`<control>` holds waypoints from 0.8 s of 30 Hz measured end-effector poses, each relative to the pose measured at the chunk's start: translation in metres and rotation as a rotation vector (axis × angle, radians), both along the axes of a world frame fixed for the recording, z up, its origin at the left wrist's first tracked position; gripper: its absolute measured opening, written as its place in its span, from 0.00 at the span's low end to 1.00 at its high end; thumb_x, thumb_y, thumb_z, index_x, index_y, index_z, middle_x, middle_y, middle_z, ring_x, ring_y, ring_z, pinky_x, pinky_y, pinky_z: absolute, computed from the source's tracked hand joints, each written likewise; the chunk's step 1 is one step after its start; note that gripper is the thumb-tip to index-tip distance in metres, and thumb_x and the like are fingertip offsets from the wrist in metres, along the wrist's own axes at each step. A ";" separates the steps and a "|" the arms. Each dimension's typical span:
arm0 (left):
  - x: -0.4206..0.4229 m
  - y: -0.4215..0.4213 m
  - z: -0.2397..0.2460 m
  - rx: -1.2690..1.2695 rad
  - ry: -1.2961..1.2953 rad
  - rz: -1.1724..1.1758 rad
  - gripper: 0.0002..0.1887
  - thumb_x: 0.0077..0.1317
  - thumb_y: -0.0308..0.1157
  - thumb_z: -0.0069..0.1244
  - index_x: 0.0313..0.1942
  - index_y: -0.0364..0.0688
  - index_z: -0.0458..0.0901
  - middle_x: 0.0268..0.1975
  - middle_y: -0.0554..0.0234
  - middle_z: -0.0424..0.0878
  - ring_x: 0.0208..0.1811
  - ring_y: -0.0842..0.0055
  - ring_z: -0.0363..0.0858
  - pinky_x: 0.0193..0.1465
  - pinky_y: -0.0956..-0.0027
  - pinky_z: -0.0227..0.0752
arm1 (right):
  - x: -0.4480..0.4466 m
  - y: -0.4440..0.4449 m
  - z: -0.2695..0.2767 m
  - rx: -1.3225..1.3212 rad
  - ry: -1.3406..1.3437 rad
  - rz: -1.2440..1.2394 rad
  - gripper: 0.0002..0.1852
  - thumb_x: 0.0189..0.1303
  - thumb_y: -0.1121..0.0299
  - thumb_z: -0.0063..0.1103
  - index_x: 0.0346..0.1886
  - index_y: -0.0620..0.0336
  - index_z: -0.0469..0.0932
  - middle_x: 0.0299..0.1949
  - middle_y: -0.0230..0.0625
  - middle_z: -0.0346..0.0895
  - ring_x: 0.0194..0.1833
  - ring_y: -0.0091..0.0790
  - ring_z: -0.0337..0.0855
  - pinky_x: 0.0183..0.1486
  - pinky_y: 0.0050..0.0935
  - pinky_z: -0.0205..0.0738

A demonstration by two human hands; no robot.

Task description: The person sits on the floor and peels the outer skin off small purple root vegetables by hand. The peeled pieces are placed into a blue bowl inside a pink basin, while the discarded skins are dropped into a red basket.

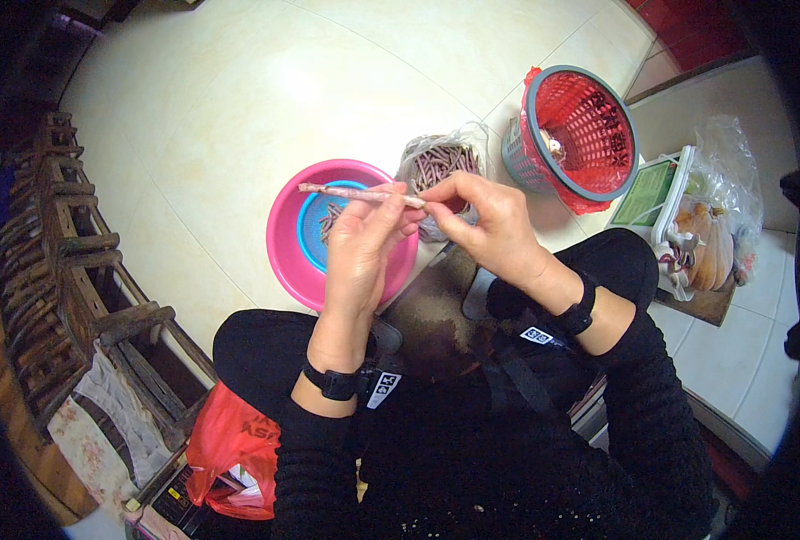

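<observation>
Between my two hands lies a long, pale purple bean pod point(353, 194), its far end pointing left over the basins. My left hand point(366, 236) supports it along the middle, with the thumb on top. Thumb and forefinger of my right hand point(484, 212) pinch its right end. Below them stands a pink plastic basin point(284, 253) with a blue basket or sieve point(310, 233) inside. Short pieces of bean point(330, 219) lie in the blue one, partly hidden by my left hand. Behind my right hand, a clear plastic bag point(410, 158) holds many purple bean pods point(444, 164).
At the right stands a grey plastic waste basket point(521, 158) lined with a red bag point(599, 135). Beyond it are a white foam box point(673, 196) and a pumpkin point(707, 243). A wooden rack point(93, 250) runs along the left, near a red plastic bag point(234, 439).
</observation>
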State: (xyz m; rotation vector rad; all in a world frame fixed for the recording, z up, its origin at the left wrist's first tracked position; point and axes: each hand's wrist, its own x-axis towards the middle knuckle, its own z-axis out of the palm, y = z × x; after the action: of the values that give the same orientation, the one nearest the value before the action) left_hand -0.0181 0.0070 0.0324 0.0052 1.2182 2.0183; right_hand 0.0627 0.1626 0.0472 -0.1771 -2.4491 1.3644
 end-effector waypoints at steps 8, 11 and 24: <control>-0.001 -0.004 -0.013 0.035 -0.099 -0.057 0.12 0.70 0.31 0.52 0.49 0.34 0.76 0.42 0.58 0.83 0.42 0.77 0.82 0.46 0.75 0.76 | -0.002 -0.001 0.003 0.045 0.026 0.018 0.05 0.55 0.76 0.65 0.35 0.64 0.81 0.28 0.38 0.82 0.31 0.31 0.85 0.35 0.26 0.78; -0.001 -0.006 -0.014 0.030 -0.118 -0.074 0.12 0.70 0.31 0.52 0.48 0.34 0.76 0.41 0.58 0.83 0.42 0.76 0.83 0.46 0.74 0.76 | -0.001 0.000 0.006 0.034 -0.017 0.030 0.05 0.55 0.75 0.65 0.34 0.64 0.80 0.28 0.38 0.81 0.30 0.31 0.85 0.34 0.27 0.78; -0.005 -0.009 -0.018 0.046 -0.267 -0.248 0.13 0.69 0.32 0.53 0.49 0.34 0.76 0.42 0.58 0.83 0.42 0.76 0.82 0.49 0.72 0.76 | -0.003 0.006 0.008 0.229 0.117 0.151 0.06 0.50 0.76 0.63 0.28 0.61 0.73 0.25 0.38 0.77 0.26 0.36 0.81 0.29 0.32 0.74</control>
State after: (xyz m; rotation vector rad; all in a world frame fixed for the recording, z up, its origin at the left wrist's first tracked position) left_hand -0.0229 -0.0018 0.0146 -0.0849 0.9534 1.7665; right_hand 0.0597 0.1682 0.0549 0.1405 -2.5365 1.1042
